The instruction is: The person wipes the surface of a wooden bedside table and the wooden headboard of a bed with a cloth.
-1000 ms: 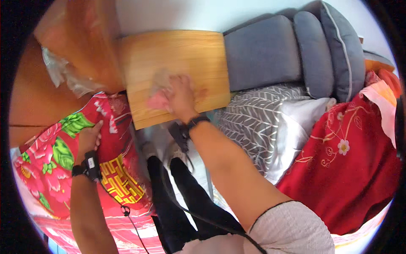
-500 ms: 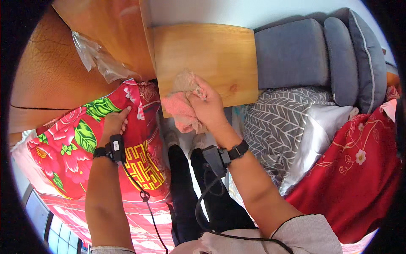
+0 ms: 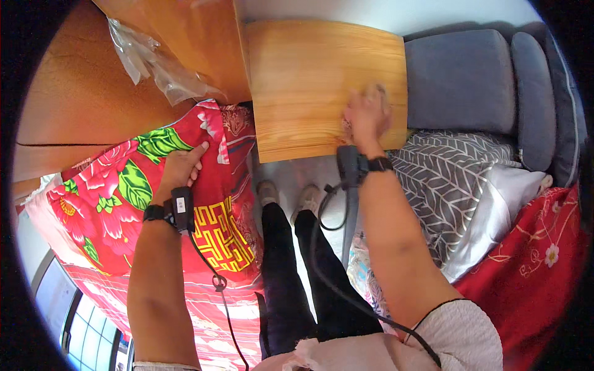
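My right hand is blurred by motion over the right part of a light wooden tabletop. A crumpled pinkish cloth is gripped in it, with only small parts showing around the fingers. On the left, my left hand rests on a red floral bed cover. Its fingers are loosely curled under, the thumb side faces right, and nothing shows in them. Both wrists carry a black strapped device with a cable.
Grey cushions stand right of the tabletop. Below them lie a grey patterned pillow and red embroidered fabric. Clear plastic hangs by a brown wooden panel at the upper left. My feet are on the floor below the tabletop.
My right hand has moved rightward across the tabletop with the cloth, which is now mostly hidden by the hand. My left hand stays on the bed cover; the whole view has shifted slightly.
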`<state>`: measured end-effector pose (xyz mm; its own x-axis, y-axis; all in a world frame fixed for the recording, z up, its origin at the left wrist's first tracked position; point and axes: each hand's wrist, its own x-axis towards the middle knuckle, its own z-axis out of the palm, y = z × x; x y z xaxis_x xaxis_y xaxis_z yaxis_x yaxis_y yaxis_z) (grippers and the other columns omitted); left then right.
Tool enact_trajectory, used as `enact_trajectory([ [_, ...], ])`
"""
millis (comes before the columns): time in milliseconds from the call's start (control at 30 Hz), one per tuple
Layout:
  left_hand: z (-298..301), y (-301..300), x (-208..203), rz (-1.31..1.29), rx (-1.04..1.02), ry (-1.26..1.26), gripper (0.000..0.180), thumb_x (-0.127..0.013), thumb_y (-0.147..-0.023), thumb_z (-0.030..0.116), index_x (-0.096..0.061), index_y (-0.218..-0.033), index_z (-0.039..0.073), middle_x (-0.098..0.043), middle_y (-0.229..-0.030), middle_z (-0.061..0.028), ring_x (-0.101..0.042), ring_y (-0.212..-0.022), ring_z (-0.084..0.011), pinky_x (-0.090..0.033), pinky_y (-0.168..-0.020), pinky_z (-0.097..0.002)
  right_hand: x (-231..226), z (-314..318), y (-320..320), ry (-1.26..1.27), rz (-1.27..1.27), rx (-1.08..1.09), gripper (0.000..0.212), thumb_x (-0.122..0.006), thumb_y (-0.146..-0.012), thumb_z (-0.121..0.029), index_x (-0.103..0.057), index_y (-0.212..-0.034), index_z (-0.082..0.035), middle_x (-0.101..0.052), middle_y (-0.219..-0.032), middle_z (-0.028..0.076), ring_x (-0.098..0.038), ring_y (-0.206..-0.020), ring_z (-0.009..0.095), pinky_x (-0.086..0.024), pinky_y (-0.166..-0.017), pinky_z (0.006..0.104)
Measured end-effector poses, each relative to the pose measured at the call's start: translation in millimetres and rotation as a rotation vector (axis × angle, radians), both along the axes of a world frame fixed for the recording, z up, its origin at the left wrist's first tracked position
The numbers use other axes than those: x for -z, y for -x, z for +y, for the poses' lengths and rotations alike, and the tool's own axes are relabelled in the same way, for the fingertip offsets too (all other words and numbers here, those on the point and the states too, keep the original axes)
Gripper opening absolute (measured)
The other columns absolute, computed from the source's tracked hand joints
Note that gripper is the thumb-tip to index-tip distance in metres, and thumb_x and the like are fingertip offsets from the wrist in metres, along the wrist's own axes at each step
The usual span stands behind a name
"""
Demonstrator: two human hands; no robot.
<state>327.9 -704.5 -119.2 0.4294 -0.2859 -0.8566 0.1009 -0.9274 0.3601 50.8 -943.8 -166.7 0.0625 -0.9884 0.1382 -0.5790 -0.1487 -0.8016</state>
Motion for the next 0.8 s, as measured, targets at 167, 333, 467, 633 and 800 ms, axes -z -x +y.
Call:
enact_trajectory([
  [167,-7.7,0.1,-6.9,0.017,0.033,0.006,0.053,-0.066,-0.075,0.051,-0.048,-0.051,0.007,-0.044,-0.042,-0.0038,-0.039,-0.032,-0.0135,-0.031,-0.034,-0.0261,5.5,20.2,-71.6,0.321,0.453,-0.458,0.029,-0.059,-0.067,-0.008,-0.060,-0.095,-0.015,-0.057,-0.088,0.008,-0.052,-0.089,0.028,-0.040,-0.080,0.0427],
  [333,3.6,-3.4,-5.0,-0.007,0.029,-0.029,0.055,-0.065,-0.074,0.054,-0.050,-0.052,0.006,-0.046,-0.043,-0.0062,-0.042,-0.033,-0.0164,-0.035,-0.035,-0.0280,-31.7,117.8,-42.6,-0.034,0.436,-1.060,0.028,-0.057,-0.076,-0.017,-0.065,-0.102,-0.025,-0.056,-0.101,0.015,-0.051,-0.103,0.037,-0.037,-0.094,0.0485],
  [467,10.1,-5.0,-2.0,0.004,0.026,-0.004,0.055,-0.065,-0.074,0.053,-0.051,-0.052,0.005,-0.047,-0.043,-0.0062,-0.043,-0.033,-0.0157,-0.035,-0.035,-0.0274,-74.8,77.5,-63.8,-0.507,0.424,-0.742,0.031,-0.058,-0.075,-0.018,-0.062,-0.106,-0.023,-0.057,-0.103,0.014,-0.056,-0.094,0.034,-0.046,-0.082,0.0456],
  [633,-1.0,-4.9,-0.5,0.005,0.042,0.003,0.055,-0.065,-0.074,0.053,-0.049,-0.051,0.006,-0.046,-0.043,-0.0051,-0.042,-0.033,-0.0144,-0.034,-0.034,-0.0272,-63.5,-48.6,-126.5,0.366,0.283,-0.565,0.043,-0.057,-0.075,-0.013,-0.054,-0.117,-0.012,-0.057,-0.105,0.017,-0.055,-0.097,0.036,-0.048,-0.080,0.0407],
  [800,3.3,-10.0,5.6,-0.023,0.075,0.034,0.057,-0.061,-0.077,0.053,-0.047,-0.049,0.006,-0.044,-0.040,-0.0047,-0.041,-0.030,-0.0145,-0.032,-0.031,-0.0271,-6.2,20.2,-97.4,0.351,0.604,-0.609,0.034,-0.052,-0.075,-0.015,-0.060,-0.108,-0.014,-0.058,-0.097,0.013,-0.050,-0.096,0.032,-0.039,-0.086,0.0475],
])
